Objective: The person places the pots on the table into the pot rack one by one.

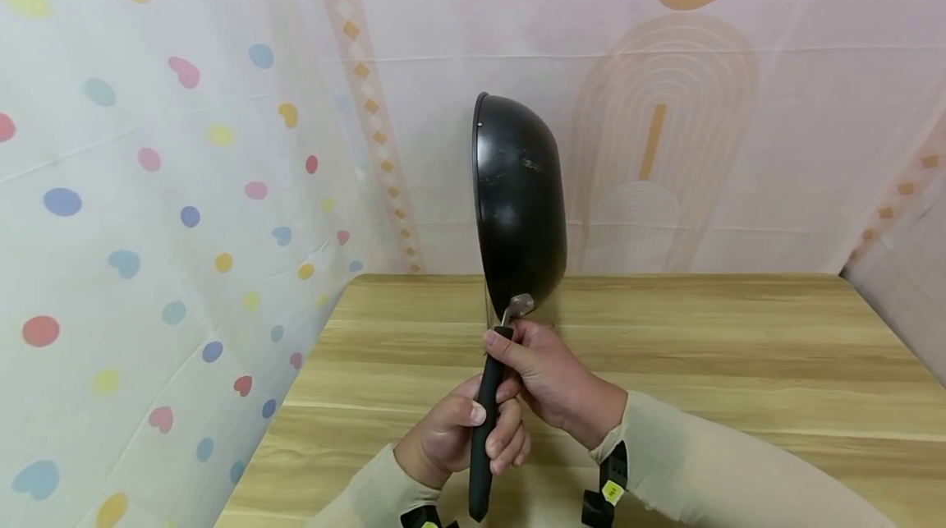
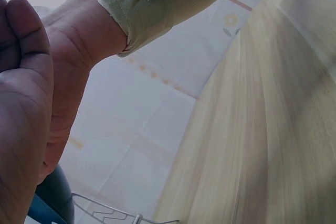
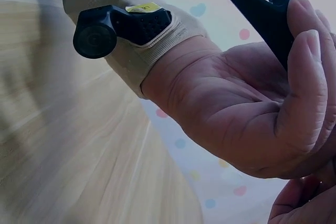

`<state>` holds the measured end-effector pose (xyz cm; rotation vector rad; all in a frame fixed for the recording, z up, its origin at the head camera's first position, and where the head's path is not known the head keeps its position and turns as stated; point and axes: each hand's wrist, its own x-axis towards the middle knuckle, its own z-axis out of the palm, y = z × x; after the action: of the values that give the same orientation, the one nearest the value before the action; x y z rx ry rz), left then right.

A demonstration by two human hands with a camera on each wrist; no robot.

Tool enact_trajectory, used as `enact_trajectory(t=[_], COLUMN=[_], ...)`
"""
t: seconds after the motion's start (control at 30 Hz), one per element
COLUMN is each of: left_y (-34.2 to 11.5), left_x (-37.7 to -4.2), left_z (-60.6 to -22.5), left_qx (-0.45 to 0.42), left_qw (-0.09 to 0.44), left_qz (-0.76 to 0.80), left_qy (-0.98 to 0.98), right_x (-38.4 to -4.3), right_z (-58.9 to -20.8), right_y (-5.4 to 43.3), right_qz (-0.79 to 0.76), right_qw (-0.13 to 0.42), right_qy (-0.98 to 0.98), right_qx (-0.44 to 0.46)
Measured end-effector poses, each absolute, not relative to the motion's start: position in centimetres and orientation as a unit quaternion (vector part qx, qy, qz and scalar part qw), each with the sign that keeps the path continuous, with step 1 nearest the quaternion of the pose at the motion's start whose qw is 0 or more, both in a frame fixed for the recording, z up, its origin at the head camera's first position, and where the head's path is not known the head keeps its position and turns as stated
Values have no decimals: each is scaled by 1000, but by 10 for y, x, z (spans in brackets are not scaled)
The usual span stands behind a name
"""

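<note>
- Above the wooden table, the black pan is being held on edge, its rim being turned to the left and its rounded outside to the right.
- By the left hand, the lower stretch of the dark handle is being gripped, with the fingers being curled round it and the thumb being laid across it.
- By the right hand, the top of the same handle is being gripped, just below the metal bracket (some of these fingers are being hidden).
- At the bottom of the left wrist view, a wire rack is being partly shown near the pan.
- Over both forearms, pale sleeves are being worn.
- Beyond the table, patterned cloth is being displayed, while dotted cloth is being seen on the left.
</note>
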<state>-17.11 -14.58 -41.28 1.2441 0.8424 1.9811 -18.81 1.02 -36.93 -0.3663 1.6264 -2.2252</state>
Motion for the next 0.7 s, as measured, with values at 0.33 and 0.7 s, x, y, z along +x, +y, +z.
enact_trajectory(t=[0.33,0.7], left_y=[-150,-153], left_x=[-172,-176], left_z=[-416,-422], left_qx=[473,474], left_qw=[337,341], left_qz=[753,748], left_qy=[311,315], right_x=[-189,-189], right_z=[-373,-376], right_y=[7,6], right_qz=[-771,-764], right_qw=[160,160], right_qy=[600,610], right_qx=[-142,-138])
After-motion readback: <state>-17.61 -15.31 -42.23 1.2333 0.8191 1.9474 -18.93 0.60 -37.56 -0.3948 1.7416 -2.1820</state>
